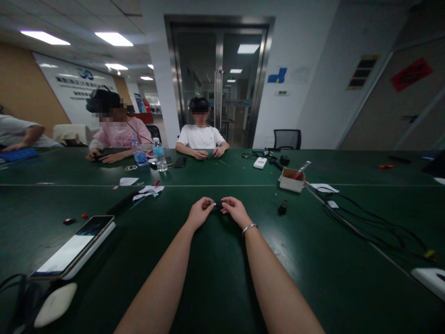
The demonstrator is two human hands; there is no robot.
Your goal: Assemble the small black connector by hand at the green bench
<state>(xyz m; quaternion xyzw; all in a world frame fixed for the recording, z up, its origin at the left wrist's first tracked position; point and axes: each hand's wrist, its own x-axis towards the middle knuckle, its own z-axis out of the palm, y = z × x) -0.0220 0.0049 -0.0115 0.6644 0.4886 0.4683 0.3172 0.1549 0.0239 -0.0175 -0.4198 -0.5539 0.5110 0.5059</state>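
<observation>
The small cardboard box on the green desk serves as the landmark here. To its left and a little nearer the wearer, a small dark piece with a silvery end is held between the two hands, just above or on the desk; which of these cannot be told. The left hand has its thumb and fingertips drawn together at the silvery end, and the right hand, with a metal bracelet at its wrist, pinches the dark end in the same narrow way. Directly in front of the box lies a small black object, apart from both hands. A slim clear-ended item leans out of the box, a black block sits just behind it, and a white device lies behind and to its left. Black cables run across the desk to the box's right. Far to its left stand two water bottles, and farther left and nearer lies a phone with a lit screen. Behind the box and to its left, a co-worker in a white shirt sits with both forearms on the desk.
</observation>
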